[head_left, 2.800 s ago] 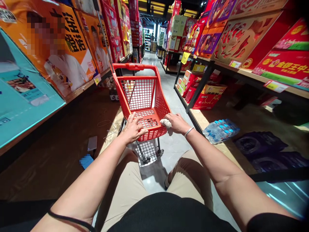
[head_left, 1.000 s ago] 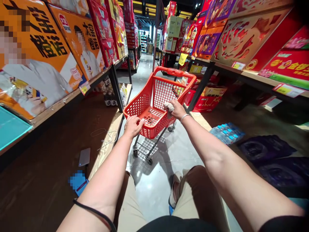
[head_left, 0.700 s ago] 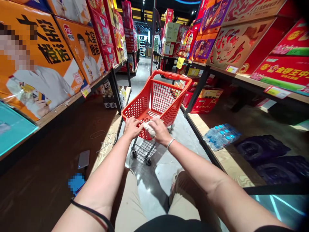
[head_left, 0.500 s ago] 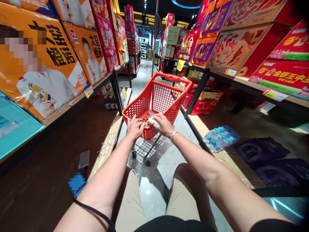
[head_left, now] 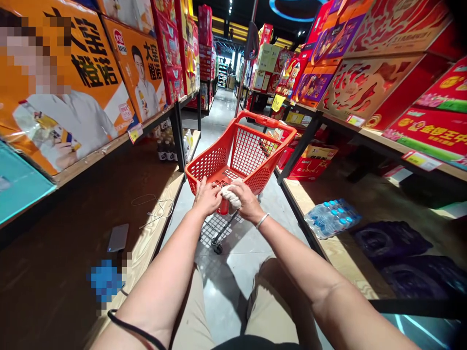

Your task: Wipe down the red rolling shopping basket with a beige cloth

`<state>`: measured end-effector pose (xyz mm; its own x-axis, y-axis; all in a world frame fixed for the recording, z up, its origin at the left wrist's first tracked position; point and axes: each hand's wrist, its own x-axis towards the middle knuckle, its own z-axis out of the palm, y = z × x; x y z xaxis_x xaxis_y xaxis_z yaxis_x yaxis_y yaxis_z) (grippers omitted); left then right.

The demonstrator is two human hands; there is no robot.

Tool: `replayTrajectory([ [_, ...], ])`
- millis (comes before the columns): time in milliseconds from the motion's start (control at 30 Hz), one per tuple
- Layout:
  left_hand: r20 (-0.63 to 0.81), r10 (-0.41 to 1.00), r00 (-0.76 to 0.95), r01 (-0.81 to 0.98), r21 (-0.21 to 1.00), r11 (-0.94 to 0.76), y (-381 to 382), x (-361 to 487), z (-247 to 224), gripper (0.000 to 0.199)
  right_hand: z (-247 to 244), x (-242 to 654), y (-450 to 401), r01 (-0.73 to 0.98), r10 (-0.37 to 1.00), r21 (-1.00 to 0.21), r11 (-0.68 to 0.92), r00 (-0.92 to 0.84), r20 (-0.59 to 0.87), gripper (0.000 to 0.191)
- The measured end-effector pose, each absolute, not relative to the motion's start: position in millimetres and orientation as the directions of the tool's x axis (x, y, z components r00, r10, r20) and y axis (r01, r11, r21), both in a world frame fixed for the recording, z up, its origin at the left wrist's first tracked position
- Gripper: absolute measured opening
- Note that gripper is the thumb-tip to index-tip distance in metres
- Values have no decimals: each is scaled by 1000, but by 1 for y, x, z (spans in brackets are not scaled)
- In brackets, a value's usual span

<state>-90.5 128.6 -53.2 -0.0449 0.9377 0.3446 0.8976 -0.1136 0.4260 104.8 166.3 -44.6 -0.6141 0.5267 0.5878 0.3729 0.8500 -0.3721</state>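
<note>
The right hand (head_left: 249,203) is squeezing a white cloth (head_left: 231,195) in its fingers; the left hand (head_left: 206,197), fingers slightly apart, is likely steadying the red cart (head_left: 220,176).

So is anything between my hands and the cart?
Yes, on one side: a bunched white cloth sits between your right hand and the red cart. Nothing visible separates your left hand from it.
</note>
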Motion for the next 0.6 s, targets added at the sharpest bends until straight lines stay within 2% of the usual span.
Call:
replayTrajectory([
  [167,337,939,-69,874,474,-106,132,-91,-54,40,-40,134,227,570,745,-558,604,-154,649,44],
  [233,340,937,-86,871,483,-95,134,-93,-53,46,-50,132,235,589,765,-582,561,-101,636,50],
  [333,345,934,-95,868,488,-92,138,-97,-54,44,-88,113,215,618,769,-527,584,-213,603,56],
  [467,380,923,-65,859,492,-142,142,-103,-57,34,-148,90,168,658,765,-404,636,-469,441,45],
  [533,394,917,-61,855,494,-156,142,-104,-58,30,-162,88,158,629,740,-390,672,-558,376,39],
  [600,401,914,-68,857,493,-152,142,-104,-57,28,-158,90,164,621,738,-399,675,-562,373,37],
])
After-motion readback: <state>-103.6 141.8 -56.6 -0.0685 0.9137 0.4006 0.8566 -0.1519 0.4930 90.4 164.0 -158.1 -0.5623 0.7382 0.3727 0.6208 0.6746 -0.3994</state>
